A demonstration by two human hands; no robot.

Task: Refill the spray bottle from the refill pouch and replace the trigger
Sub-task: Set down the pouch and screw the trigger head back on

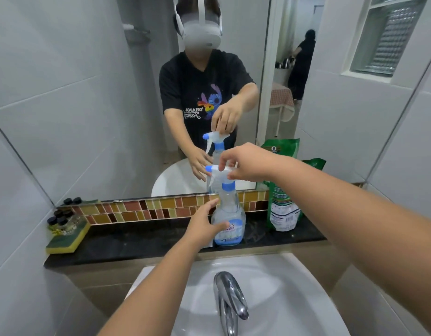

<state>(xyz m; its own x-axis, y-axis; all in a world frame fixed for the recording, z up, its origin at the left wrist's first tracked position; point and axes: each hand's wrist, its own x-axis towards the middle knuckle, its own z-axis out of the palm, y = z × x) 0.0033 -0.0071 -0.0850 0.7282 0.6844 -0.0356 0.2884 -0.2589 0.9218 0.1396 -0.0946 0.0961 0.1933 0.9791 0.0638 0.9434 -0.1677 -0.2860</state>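
The spray bottle (228, 218) stands upright on the dark ledge (141, 241) behind our sink (294, 282), trigger head (220, 174) seated on its neck. Our right hand (248, 163) pinches the trigger head from above; our left hand (204, 224) is open, fingers touching the bottle's side. The green refill pouch (282, 207) stands just right of it.

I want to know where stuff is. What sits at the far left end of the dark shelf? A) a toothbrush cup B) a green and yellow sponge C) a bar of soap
B: a green and yellow sponge lies at the left end of the shelf, with small black-capped jars on it.
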